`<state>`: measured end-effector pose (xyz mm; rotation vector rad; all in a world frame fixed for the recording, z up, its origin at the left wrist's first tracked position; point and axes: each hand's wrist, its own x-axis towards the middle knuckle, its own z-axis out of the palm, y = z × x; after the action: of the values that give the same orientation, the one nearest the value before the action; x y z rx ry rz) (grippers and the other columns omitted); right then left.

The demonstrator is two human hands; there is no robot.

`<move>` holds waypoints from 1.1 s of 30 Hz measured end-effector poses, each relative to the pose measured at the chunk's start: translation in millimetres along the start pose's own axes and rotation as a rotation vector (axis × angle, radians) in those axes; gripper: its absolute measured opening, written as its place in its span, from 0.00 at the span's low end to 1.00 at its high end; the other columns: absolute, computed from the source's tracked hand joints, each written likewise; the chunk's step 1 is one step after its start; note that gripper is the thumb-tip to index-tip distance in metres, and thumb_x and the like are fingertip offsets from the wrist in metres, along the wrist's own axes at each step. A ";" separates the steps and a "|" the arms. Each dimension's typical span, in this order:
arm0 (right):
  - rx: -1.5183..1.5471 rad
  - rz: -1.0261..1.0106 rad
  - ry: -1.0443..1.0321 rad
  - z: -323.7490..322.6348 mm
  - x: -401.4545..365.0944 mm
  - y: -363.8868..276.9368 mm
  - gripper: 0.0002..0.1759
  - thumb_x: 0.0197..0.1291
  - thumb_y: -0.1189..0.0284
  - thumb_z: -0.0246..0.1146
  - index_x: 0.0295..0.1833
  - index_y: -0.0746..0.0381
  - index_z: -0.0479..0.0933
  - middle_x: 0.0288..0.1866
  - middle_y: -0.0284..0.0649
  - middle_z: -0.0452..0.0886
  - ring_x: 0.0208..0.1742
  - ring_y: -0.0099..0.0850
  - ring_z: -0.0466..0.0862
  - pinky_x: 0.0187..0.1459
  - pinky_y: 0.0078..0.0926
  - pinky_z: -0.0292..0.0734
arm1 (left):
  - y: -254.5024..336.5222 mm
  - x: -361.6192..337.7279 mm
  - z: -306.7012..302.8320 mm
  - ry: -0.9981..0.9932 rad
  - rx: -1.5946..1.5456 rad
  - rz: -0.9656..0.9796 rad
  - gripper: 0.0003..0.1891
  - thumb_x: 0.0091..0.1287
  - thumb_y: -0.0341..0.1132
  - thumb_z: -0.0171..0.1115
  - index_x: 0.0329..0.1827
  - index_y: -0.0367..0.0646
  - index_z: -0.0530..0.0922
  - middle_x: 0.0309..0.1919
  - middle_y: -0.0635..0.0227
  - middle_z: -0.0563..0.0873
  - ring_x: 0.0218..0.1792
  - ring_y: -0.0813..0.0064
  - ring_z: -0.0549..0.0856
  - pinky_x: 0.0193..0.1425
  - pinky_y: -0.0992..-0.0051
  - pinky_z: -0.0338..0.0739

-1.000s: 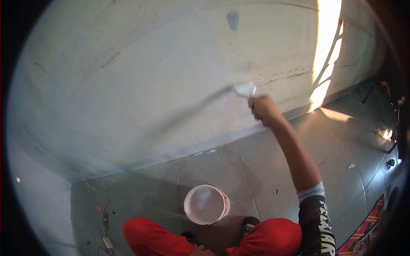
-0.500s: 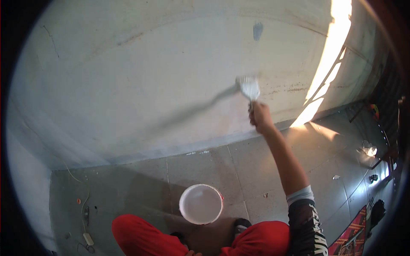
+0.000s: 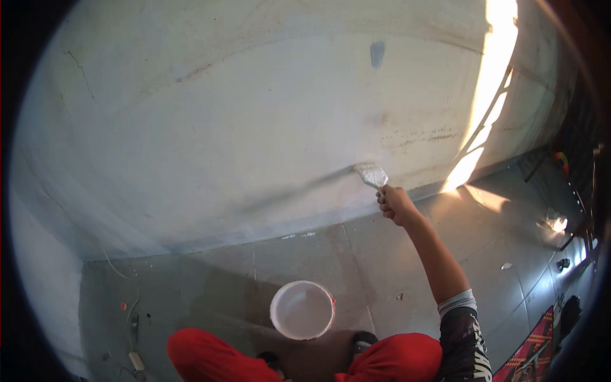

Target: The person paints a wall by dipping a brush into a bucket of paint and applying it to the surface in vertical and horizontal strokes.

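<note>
My right hand (image 3: 396,205) is closed around the handle of a wide paintbrush (image 3: 372,175), whose ferrule and bristles are coated in white. The bristle end meets the lower part of a pale wall (image 3: 267,140), and a long shadow stretches leftward from it. On the floor in front of my feet stands a white bucket (image 3: 272,313) with whitish liquid inside. My left hand is out of view below the bottom edge of the head view.
Grey tiles cover the floor (image 3: 210,286). A pale cable with a small white block (image 3: 136,361) lies at the left. Sunlight falls on the wall's right side. At lower right lies a red patterned item (image 3: 528,356), with dark objects beyond it.
My right hand has brought the paintbrush down the wall toward the floor edge. The view has shifted slightly. The fingers seen at the bottom edge before have dropped out of view.
</note>
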<state>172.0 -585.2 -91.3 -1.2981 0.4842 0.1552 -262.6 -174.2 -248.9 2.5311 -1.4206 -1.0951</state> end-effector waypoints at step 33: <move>0.141 -0.041 -0.215 -18.8 -11.8 7.8 0.10 0.70 0.68 0.53 0.37 0.63 0.70 0.26 0.30 0.69 0.18 0.16 0.63 0.16 0.18 0.56 | 39.6 -11.0 -128.7 -0.253 0.177 -0.114 0.21 0.69 0.50 0.51 0.57 0.49 0.80 0.53 0.60 0.83 0.56 0.59 0.77 0.70 0.48 0.59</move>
<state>153.7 -599.0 -96.7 -1.1379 0.2796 0.2200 -218.9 -226.2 -132.1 2.7039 -1.5070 -1.4125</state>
